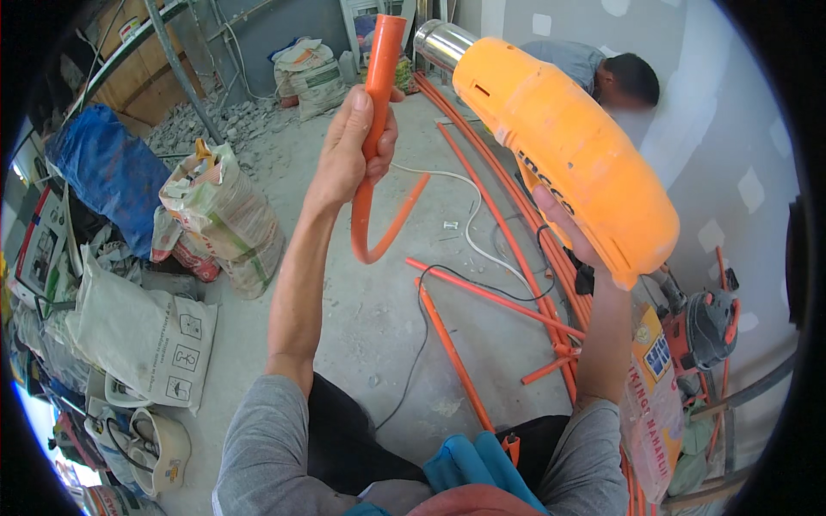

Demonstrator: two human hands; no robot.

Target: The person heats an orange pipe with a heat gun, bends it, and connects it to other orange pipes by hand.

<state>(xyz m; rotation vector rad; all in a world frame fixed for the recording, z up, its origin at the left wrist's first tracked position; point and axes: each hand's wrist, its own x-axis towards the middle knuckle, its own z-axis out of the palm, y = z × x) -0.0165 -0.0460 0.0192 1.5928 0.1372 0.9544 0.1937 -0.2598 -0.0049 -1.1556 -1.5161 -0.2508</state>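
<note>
My left hand [361,142] is wrapped round an orange plastic conduit pipe [385,64], held upright in front of me. Below the fist the pipe bends into a hook, and its far end [404,215] points up to the right. In my right hand [564,228] is a yellow-orange heat gun [559,129], gripped by its handle, which the body partly hides. Its metal nozzle [441,43] points left toward the pipe's upper end, with a small gap between them. A dark cord [482,284] trails from below the heat gun across the floor.
Long orange pipes [508,198] lie along the floor on the right, with shorter pieces [456,353] nearer me. A co-worker [594,73] bends down by the grey wall. Filled sacks [224,215], a white bucket [159,451] and rubble [194,120] line the left; a vacuum [701,331] stands right.
</note>
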